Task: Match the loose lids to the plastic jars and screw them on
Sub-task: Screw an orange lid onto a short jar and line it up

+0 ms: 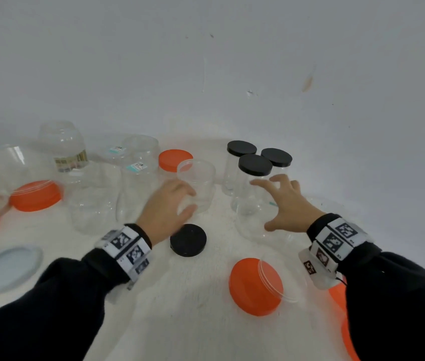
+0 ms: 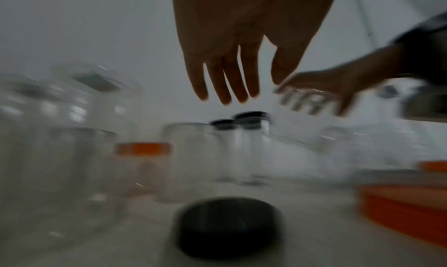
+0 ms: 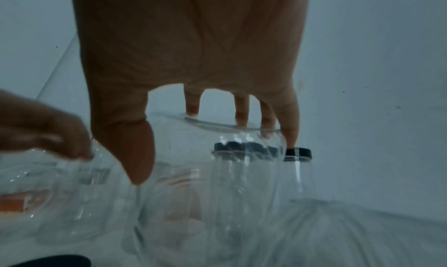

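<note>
three small clear jars [image 1: 253, 178] with black lids [image 1: 255, 164] screwed on, toward far edge of table [image 1: 206, 321]; one jar behind wears orange lid [image 1: 175, 159]. rest open.

my left hand [image 1: 165, 211] curls fingers around small open jar [image 1: 198, 185], mid-table. my right hand [image 1: 284, 201], fingers spread, claws over wide clear jar [image 1: 260, 222]; contact unclear.

loose black lid [image 1: 188, 240] just behind left wrist: flat, matte, round. orange lid [image 1: 256, 286] near front edge, ribbed rim. jars thin, glossy, see-through plastic.

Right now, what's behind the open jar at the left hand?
Behind the open jar stands an orange-lidded jar, its body mostly covered. The left hand reaches the open jar's near side.
</note>
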`<action>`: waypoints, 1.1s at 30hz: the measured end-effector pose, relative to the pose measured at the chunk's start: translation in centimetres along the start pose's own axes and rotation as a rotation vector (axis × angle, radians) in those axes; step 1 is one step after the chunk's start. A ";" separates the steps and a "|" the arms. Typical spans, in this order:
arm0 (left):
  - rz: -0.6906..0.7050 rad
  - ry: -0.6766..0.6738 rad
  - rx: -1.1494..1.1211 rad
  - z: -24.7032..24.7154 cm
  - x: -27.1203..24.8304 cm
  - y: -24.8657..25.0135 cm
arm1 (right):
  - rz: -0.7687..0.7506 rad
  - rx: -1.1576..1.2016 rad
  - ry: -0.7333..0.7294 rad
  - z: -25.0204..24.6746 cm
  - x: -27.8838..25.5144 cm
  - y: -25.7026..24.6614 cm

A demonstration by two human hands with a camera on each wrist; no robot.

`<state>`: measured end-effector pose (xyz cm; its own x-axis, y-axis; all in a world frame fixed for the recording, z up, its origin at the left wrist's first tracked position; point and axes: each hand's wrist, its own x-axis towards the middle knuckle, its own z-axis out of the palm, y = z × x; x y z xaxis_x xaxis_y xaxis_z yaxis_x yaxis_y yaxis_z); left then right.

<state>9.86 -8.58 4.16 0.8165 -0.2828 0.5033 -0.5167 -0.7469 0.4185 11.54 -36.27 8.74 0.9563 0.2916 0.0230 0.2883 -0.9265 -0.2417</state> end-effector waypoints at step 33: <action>0.201 -0.771 0.253 2.4 -7.1 1.9 | 0.028 0.711 0.204 4.3 -2.6 -3.8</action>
<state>3.66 -9.45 -0.45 0.7095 -0.6892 -0.1469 -0.6734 -0.7245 0.1471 7.79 -32.53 5.46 0.9730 0.1559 0.1701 0.2279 -0.5353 -0.8134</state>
